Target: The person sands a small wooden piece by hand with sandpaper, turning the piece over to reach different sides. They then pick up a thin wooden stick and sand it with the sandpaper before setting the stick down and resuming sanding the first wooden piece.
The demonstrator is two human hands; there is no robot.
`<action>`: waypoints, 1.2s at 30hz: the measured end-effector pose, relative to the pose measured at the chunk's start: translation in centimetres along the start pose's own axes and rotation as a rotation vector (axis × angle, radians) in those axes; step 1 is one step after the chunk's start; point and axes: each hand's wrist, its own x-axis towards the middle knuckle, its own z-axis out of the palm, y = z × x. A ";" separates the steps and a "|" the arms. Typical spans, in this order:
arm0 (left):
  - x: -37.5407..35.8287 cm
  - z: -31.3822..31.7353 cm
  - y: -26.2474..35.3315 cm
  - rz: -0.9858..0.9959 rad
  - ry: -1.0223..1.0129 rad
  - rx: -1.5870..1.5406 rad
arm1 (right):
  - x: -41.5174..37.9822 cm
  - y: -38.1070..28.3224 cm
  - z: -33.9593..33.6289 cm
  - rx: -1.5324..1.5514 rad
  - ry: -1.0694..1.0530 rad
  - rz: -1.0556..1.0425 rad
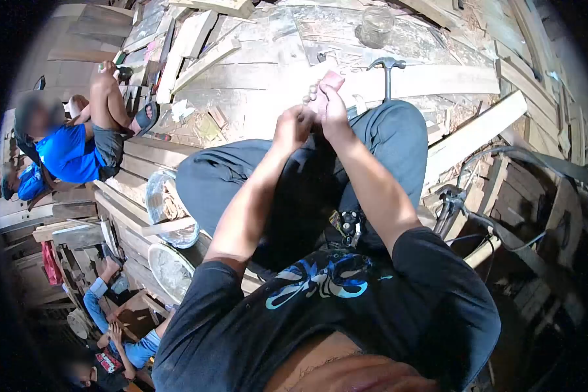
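Observation:
Both hands meet above my crossed legs, in bright light. My right hand (334, 117) is closed round a small flat pinkish-red piece (333, 80), which sticks out past the fingers. Right beside it, my left hand (292, 127) is curled closed, its fingers touching the right hand; what it holds, if anything, is hidden. A claw hammer (387, 73) lies just beyond my right knee, its head pointing away from me. The light-coloured plank (441, 80) lies under the hammer.
A clear glass jar (376, 29) stands on the boards ahead. At my left are a basin (191, 234) with wood pieces and a grey-filled tub (170, 268). Two people (72, 153) (121, 349) sit to the left. Loose planks (480, 134) and a bicycle-like metal frame (451, 199) lie right.

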 end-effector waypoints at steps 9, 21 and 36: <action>0.3 0.3 -0.8 -0.019 -0.033 -0.021 | 0.1 -0.1 -0.7 -0.157 0.024 -0.056; 0.1 0.5 -0.6 0.178 0.012 0.129 | 0.3 -0.1 -0.4 0.107 0.019 -0.022; 0.2 1.3 -3.1 0.156 0.042 0.196 | 0.0 -0.5 0.3 0.101 0.153 0.007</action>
